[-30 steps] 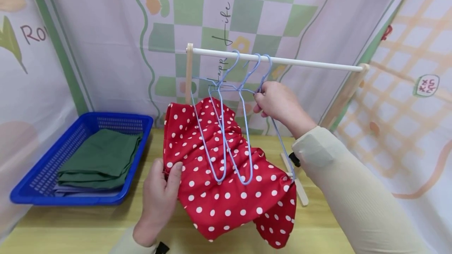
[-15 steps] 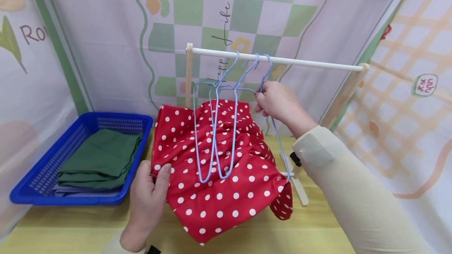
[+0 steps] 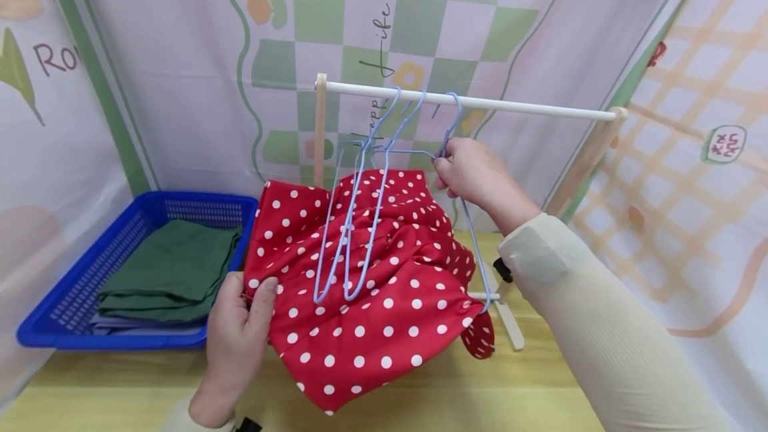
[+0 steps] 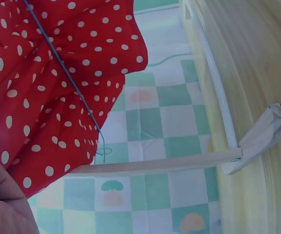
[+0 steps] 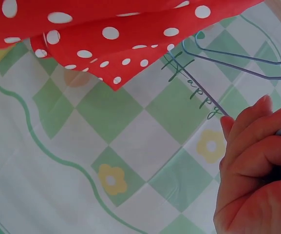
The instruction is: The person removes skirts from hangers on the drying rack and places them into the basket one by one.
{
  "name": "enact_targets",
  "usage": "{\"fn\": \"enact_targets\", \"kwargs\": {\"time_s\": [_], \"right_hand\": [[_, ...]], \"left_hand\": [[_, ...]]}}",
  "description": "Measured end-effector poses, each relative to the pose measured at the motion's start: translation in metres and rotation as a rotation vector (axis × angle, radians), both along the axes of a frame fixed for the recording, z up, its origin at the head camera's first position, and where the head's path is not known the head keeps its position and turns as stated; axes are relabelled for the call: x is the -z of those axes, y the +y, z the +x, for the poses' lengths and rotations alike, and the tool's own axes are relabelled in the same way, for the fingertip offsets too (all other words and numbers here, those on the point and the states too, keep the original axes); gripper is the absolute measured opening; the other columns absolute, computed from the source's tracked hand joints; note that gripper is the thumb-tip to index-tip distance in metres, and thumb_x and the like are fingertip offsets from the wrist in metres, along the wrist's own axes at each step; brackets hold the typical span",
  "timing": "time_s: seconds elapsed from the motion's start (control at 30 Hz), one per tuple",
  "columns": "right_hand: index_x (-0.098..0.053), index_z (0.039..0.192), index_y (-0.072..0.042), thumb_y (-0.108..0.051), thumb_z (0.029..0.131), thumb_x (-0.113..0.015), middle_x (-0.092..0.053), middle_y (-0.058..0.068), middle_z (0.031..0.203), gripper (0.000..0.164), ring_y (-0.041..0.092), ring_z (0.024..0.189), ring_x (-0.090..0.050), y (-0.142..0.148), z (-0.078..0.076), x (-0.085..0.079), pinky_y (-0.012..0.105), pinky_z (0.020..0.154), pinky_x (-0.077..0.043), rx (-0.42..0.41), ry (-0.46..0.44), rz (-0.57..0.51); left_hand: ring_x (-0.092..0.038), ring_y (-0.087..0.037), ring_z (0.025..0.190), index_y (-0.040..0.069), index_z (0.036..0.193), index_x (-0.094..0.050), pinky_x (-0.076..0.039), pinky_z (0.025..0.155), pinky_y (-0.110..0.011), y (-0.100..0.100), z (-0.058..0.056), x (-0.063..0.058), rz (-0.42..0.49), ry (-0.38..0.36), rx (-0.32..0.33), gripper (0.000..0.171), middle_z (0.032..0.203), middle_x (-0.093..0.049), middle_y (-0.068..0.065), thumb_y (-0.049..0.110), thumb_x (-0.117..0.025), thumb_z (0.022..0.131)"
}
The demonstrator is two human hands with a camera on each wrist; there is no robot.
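A red garment with white dots [image 3: 372, 325] spreads in gathered folds below the rack; its exact kind is not clear. My left hand [image 3: 237, 332] pinches its left edge, thumb on top; in the left wrist view only part of that hand [image 4: 4, 200] shows. My right hand [image 3: 480, 175] grips the neck of a blue wire hanger [image 3: 474, 245] hooked on the white rod [image 3: 528, 107]. This hanger's lower right bend meets the garment's right side; the rest of its frame is mostly hidden. Two bare blue hangers [image 3: 375, 219] hang to its left, in front of the cloth.
At the left stands a blue plastic basket [image 3: 30, 325] with a folded green cloth [image 3: 174, 272] over lavender fabric. Wooden posts [image 3: 321, 132] carry the rod, and a rack foot [image 3: 510, 325] rests on the wooden table [image 3: 522, 399]. A printed curtain [image 3: 180, 85] backs the scene.
My left hand has moved left, drawing the garment's left edge with it and spreading the cloth wider. The two bare hangers have shifted left. My right hand stays on its hanger.
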State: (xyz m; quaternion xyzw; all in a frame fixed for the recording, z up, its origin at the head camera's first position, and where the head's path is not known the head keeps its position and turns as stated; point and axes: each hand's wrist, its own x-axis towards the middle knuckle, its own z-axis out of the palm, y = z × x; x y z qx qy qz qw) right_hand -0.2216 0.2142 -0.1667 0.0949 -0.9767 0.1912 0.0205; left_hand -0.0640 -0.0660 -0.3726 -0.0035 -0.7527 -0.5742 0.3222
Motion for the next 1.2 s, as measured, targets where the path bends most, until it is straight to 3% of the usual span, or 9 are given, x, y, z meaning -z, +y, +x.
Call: {"fn": "enact_targets", "kwargs": {"time_s": [0.2,0.47,0.7,1.2], "right_hand": [[-0.064,0.117,-0.003,-0.024,0.110,-0.049,-0.073,0.011,0.095,0.027,0.024,0.080,-0.069,0.000,0.000,0.000,0.041,0.078,-0.051,0.003,-0.006,-0.004],[-0.063,0.117,-0.004,-0.025,0.109,-0.050,-0.069,0.014,0.100,0.026,0.032,0.091,-0.066,0.000,0.000,-0.001,0.044,0.082,-0.052,0.022,-0.016,-0.016],[-0.061,0.117,-0.004,-0.026,0.109,-0.052,-0.068,0.014,0.094,0.025,0.026,0.077,-0.066,0.002,0.001,-0.001,0.041,0.077,-0.053,0.035,-0.013,-0.020],[-0.059,0.116,-0.002,-0.024,0.109,-0.051,-0.072,0.013,0.095,0.025,0.023,0.073,-0.068,0.005,-0.001,0.001,0.039,0.076,-0.055,0.029,0.002,-0.011]], "left_hand": [[-0.068,-0.011,0.058,-0.001,0.106,-0.053,-0.056,0.049,-0.025,-0.008,-0.001,0.001,0.007,-0.026,-0.008,0.017,0.082,-0.066,-0.008,0.012,-0.065,0.104],[-0.070,-0.012,0.061,0.000,0.109,-0.053,-0.057,0.051,-0.026,-0.019,0.000,0.001,0.033,-0.072,-0.004,0.019,0.088,-0.068,-0.008,0.014,-0.065,0.104],[-0.068,-0.007,0.063,-0.001,0.104,-0.057,-0.055,0.055,-0.019,-0.035,-0.001,0.003,0.022,-0.060,-0.036,0.014,0.080,-0.066,0.003,0.008,-0.067,0.101],[-0.072,-0.008,0.066,0.001,0.112,-0.054,-0.060,0.058,-0.022,-0.072,0.003,-0.018,-0.058,-0.105,-0.032,0.019,0.083,-0.069,0.010,0.015,-0.064,0.105]]}}
